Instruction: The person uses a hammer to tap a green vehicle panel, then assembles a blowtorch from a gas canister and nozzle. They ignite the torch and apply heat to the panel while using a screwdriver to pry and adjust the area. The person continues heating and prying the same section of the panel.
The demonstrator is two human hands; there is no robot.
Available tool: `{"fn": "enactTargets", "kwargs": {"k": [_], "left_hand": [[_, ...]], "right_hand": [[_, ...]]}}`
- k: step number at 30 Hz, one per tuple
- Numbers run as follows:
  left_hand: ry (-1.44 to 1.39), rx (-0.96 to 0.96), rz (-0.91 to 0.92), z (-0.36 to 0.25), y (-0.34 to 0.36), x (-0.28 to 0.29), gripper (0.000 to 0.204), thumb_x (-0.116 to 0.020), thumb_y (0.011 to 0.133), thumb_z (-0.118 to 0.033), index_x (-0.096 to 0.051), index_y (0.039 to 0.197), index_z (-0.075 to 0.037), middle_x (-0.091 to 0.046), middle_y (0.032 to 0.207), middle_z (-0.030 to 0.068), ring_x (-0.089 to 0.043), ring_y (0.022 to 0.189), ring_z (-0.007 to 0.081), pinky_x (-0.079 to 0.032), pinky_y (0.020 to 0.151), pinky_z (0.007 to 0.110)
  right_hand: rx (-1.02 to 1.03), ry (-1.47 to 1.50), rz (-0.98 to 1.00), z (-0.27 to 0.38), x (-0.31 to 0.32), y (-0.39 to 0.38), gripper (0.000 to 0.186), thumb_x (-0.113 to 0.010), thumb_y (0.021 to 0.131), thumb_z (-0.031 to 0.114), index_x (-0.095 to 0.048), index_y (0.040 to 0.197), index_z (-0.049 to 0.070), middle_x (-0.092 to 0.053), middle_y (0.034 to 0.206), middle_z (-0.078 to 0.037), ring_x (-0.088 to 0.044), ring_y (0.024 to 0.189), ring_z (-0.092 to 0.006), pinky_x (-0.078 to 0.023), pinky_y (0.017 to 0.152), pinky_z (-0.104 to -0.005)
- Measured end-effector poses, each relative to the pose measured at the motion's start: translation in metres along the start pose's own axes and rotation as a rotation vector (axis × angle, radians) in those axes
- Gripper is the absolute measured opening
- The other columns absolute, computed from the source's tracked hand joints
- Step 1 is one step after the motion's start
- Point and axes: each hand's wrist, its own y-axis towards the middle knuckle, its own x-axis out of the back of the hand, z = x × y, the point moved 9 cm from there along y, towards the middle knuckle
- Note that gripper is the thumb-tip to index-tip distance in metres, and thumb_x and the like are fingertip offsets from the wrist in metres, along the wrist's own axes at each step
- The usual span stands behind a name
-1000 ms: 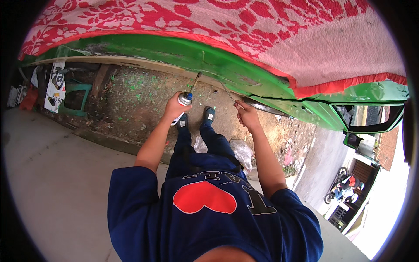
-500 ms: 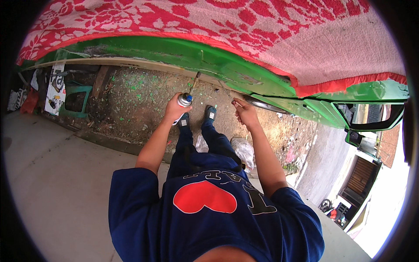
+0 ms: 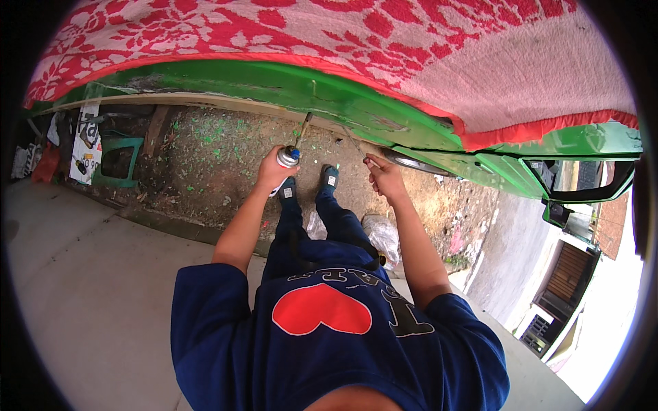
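Observation:
My left hand [image 3: 272, 170] is wrapped round the canister of a blowtorch [image 3: 288, 157] with a blue valve. Its metal nozzle points away from me toward the lower part of a green car body [image 3: 274, 85]. No flame can be made out. My right hand [image 3: 386, 179] pinches a thin rod [image 3: 356, 143], which slants up and left toward the same lower edge. Bare, chipped patches mark the green paint, and the nozzle and the rod tip lie close to it. Whether either touches the metal cannot be told.
A red and pink towel [image 3: 329, 34] covers the upper car body. A wheel [image 3: 419, 163] and side mirror [image 3: 556, 214] are at the right. Green flakes lie on the dirt ground [image 3: 226, 164]. Plastic bags [image 3: 382, 236] lie by my feet; a green chair [image 3: 122, 161] stands left.
The blowtorch has shifted very slightly left, and my right hand is nearly still. A red and dark shape near the far-right doorway is gone from view.

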Motion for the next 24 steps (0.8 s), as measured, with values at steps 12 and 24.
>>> {"fn": "enactTargets", "kwargs": {"k": [12, 24], "left_hand": [[0.033, 0.016, -0.032, -0.001, 0.0, -0.002, 0.068, -0.09, 0.063, -0.022, -0.059, 0.12, -0.003, -0.07, 0.106, 0.0146, -0.069, 0.098, 0.0253, -0.053, 0.086, 0.037], [0.017, 0.049, -0.035, 0.003, -0.003, -0.003, 0.07, -0.09, 0.062, -0.026, -0.059, 0.121, -0.003, -0.071, 0.106, 0.0168, -0.07, 0.099, 0.0298, -0.054, 0.086, 0.038]], "right_hand": [[-0.012, 0.004, 0.022, -0.002, -0.001, 0.002, 0.035, -0.06, 0.098, 0.026, -0.065, 0.13, 0.015, -0.056, 0.064, 0.0, -0.047, 0.044, -0.0078, -0.036, 0.039, -0.0246], [-0.008, 0.008, 0.027, -0.001, -0.001, 0.002, 0.035, -0.06, 0.098, 0.026, -0.065, 0.13, 0.014, -0.056, 0.064, 0.0, -0.047, 0.043, -0.0078, -0.035, 0.038, -0.0247]]}}
